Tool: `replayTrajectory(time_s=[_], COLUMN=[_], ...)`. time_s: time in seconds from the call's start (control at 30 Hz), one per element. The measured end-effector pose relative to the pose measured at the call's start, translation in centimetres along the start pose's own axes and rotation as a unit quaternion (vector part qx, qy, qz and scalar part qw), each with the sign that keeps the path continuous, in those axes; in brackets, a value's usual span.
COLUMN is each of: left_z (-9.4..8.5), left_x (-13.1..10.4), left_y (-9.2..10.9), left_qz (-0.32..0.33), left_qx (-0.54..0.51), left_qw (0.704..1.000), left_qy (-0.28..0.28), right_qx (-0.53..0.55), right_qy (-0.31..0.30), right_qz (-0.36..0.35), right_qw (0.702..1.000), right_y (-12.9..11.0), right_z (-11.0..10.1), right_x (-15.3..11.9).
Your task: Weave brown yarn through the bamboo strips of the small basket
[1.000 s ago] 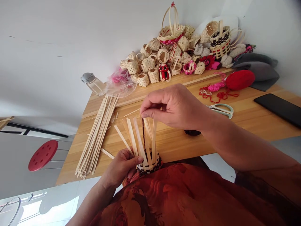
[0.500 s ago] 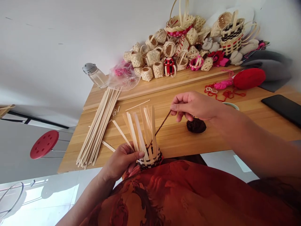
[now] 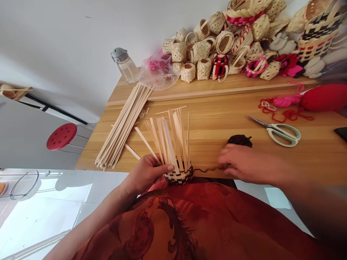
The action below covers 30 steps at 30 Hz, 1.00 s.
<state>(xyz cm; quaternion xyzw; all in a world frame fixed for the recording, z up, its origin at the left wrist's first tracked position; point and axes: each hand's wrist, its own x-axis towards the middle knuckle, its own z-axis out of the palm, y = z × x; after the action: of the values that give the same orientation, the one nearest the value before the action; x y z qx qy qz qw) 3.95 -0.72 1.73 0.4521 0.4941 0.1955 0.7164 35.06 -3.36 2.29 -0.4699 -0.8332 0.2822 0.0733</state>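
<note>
A small half-woven basket (image 3: 179,177) rests at my lap by the table's front edge, its pale upright strips (image 3: 168,142) standing up and fanned out. My left hand (image 3: 149,169) is closed on its left side, thumb pressed against the strips. From the basket's right side a dark brown yarn strand (image 3: 207,169) runs to my right hand (image 3: 241,162). That hand is blurred by motion, its fingers curled at the strand. Just behind it lies a dark brown yarn ball (image 3: 240,140), partly covered by the hand.
Scissors (image 3: 282,133) lie right of the yarn ball. A bundle of flat strips (image 3: 124,126) is at left, with a bottle (image 3: 126,66) and plastic bag (image 3: 159,72) behind. Many small woven baskets (image 3: 200,52) line the back. Red yarn (image 3: 324,98) sits at far right.
My right hand has dropped from above the table to its front, and the strand went from slanting upward to nearly level. The view shifted, and the scissors now show. My left hand keeps its hold.
</note>
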Motion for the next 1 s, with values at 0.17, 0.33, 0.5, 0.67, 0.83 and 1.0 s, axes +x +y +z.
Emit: replayTrajectory(time_s=[0.17, 0.33, 0.5, 0.67, 0.83, 1.0], left_z=[-0.3, -0.8, -1.1, -1.5, -1.9, -1.9], left_x=[-0.1, -0.6, -0.5, -0.6, -1.9, -2.5], left_y=[0.3, 0.6, -0.4, -2.2, -3.2, -2.9], left_qz=[0.013, 0.017, 0.050, 0.157, 0.365, 0.361], left_qx=[-0.001, -0.009, -0.039, 0.086, 0.288, 0.426], left_qw=[1.000, 0.999, 0.998, 0.973, 0.857, 0.822], left_qy=[0.011, -0.028, 0.014, 0.147, 0.220, 0.114], right_qx=[0.126, 0.239, 0.232, 0.210, 0.155, 0.118], right_qy=[0.059, 0.027, -0.016, -0.029, -0.041, -0.025], right_qz=[-0.025, 0.025, -0.011, -0.042, -0.039, -0.038], right_qw=[0.990, 0.970, 0.973, 0.976, 0.986, 0.992], right_y=[-3.1, -4.5, -4.1, -4.2, -4.6, -4.8], right_z=[0.9, 3.7, 4.8, 4.1, 4.1, 4.3], right_x=[2.8, 4.7, 4.6, 4.6, 5.2, 5.6])
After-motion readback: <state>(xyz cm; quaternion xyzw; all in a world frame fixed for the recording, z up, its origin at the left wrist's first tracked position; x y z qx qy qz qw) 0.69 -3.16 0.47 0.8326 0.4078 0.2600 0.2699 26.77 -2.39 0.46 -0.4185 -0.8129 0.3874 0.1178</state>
